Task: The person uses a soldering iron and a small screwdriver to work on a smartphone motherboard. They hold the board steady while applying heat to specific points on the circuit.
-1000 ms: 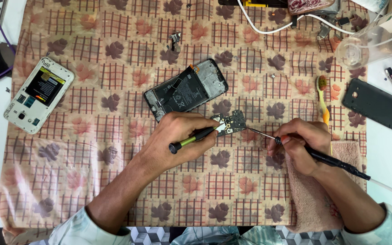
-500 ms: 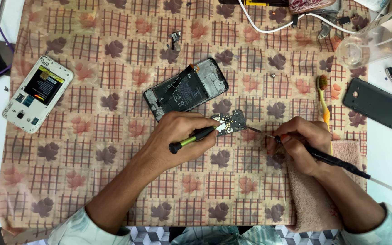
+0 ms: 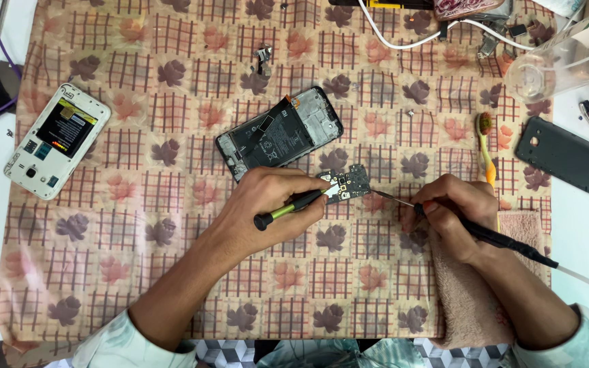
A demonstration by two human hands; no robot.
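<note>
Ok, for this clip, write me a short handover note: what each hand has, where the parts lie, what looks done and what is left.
Left hand: grips a green-handled tool, its tip pinning the small circuit board to the patterned mat.
Right hand: holds a black-handled soldering iron, its thin tip reaching toward the board's right edge; contact cannot be told.
Parts: the opened black phone lies just above the board; a white phone with its back off lies at left, a dark back cover at right.
Done: board is out of a phone. Left: work on the board; both phones lie open.
</note>
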